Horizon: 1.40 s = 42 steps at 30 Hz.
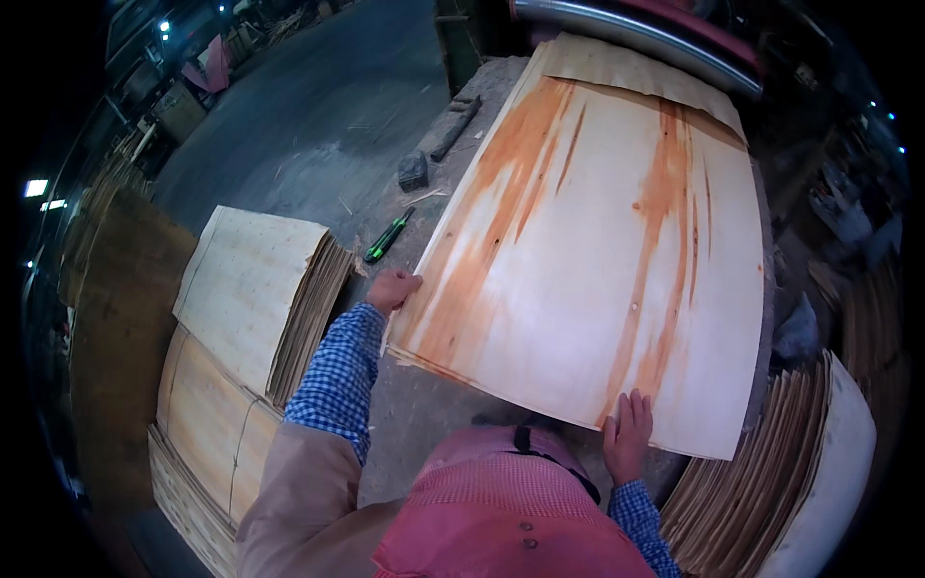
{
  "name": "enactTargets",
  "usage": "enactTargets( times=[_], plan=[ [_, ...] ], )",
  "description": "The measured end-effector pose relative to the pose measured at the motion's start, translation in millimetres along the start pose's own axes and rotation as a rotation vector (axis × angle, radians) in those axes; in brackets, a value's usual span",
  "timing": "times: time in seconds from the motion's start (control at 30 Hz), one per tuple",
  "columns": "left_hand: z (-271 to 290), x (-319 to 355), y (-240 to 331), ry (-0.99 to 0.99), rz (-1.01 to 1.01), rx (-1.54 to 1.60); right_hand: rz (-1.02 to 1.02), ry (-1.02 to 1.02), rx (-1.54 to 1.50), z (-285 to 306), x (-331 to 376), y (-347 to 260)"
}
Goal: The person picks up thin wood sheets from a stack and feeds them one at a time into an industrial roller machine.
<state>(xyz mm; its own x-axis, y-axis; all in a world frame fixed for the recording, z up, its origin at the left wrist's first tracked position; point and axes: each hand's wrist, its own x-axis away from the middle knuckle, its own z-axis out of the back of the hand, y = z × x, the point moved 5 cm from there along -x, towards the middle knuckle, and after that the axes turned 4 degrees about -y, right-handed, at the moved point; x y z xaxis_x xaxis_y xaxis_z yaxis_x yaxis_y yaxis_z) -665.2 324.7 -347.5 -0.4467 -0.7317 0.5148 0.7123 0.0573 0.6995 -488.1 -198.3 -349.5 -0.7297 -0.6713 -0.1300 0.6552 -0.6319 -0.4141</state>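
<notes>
A large pale wood veneer sheet (578, 260) with orange-brown streaks lies on top of other sheets on the work table before me. At its left edge, near the front corner, my left hand (393, 291) is closed with the edge between thumb and curled fingers. My right hand (628, 435) rests at the near edge, its fingers stretched over the top of the sheet; any thumb beneath is hidden. Across the far end lies another veneer piece (655, 89) with a wavy near edge. A green and black utility knife (389, 235) lies just beyond my left hand.
Beyond the sheets runs a shiny metal roller (646, 39). A dark block (413, 170) and a dark bar (456, 128) lie on the table's left margin. Veneer stacks stand at left (252, 284) and lower right (761, 472). A brown panel (120, 356) stands far left.
</notes>
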Motion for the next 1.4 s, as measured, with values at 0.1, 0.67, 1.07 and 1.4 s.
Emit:
enactTargets(
  times=[0.1,0.67,1.07,1.4],
  plan=[
    [2.5,15.7,8.0,-0.193,-0.02,0.219,0.017,0.028,0.01,-1.6,2.2,-1.1],
    [4.4,123.3,33.5,-0.367,-0.227,0.741,0.039,-0.04,0.164,119.9,23.4,-13.8],
    [6.5,92.7,30.3,0.149,-0.086,0.816,0.197,0.042,0.116,84.9,-190.8,62.8],
    [-15.4,73.0,-8.8,0.219,-0.053,0.334,0.127,0.14,0.332,34.7,-403.8,118.5]
  ],
)
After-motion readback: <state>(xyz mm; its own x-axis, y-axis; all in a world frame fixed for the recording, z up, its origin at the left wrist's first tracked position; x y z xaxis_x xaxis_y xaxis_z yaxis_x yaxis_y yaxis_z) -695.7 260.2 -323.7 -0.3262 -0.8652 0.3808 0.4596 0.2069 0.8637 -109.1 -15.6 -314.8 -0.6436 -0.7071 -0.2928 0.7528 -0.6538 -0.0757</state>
